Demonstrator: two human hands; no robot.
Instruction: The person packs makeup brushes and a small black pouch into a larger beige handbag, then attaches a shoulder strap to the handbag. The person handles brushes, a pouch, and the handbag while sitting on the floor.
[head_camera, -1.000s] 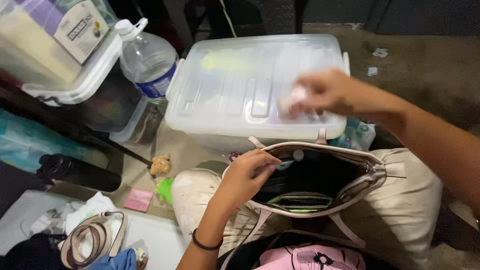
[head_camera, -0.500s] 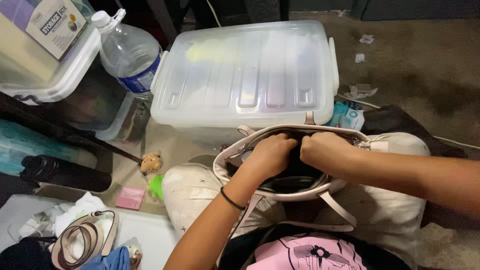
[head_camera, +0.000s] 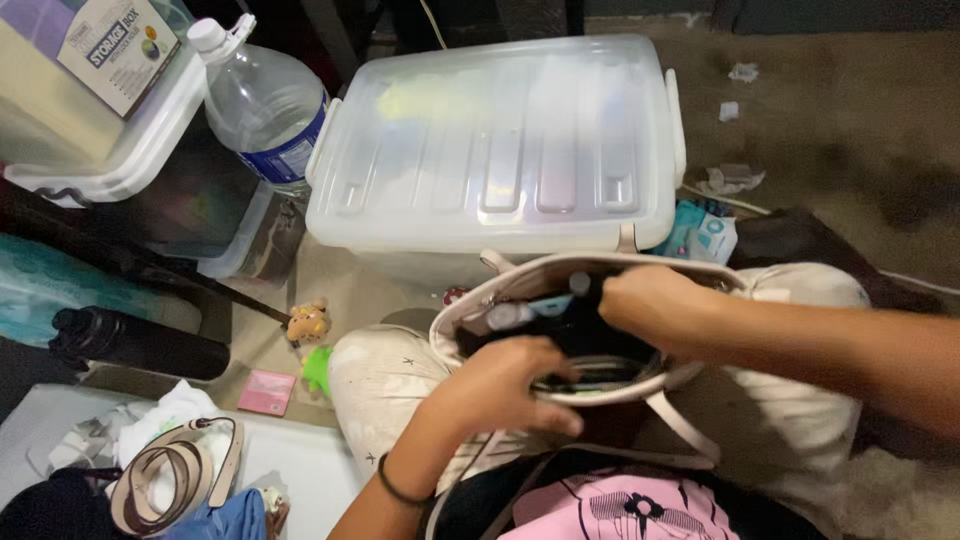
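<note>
A: Where is the handbag?

B: The pale pink handbag (head_camera: 500, 295) sits on the person's lap, mouth open, just in front of the clear lidded storage box (head_camera: 500, 140). Dark lining inside; small items show at the rim (a pale tube and something light blue, too blurred to name).

A: Left hand?

B: The left hand (head_camera: 500, 385) is on the near rim of the bag, fingers (head_camera: 555, 372) curled over the edge and closed on it. A dark band is around that wrist.

A: Right hand?

B: The right hand (head_camera: 640, 300) is at the far side of the opening, knuckles up, with its fingers dipped into the bag. How far they are closed, or whether they hold anything, I cannot tell.

A: Surroundings?

B: A large water bottle (head_camera: 262, 100) stands left of the storage box. On the floor to the left: a small bear figure (head_camera: 308, 322), a green toy (head_camera: 320, 368) just below it, a pink square pad (head_camera: 266, 392), a black flask (head_camera: 135, 343) lying on its side. A coiled belt (head_camera: 175, 475) lies at lower left. A blue-and-white packet (head_camera: 703, 232) is tucked beside the box's right corner.
</note>
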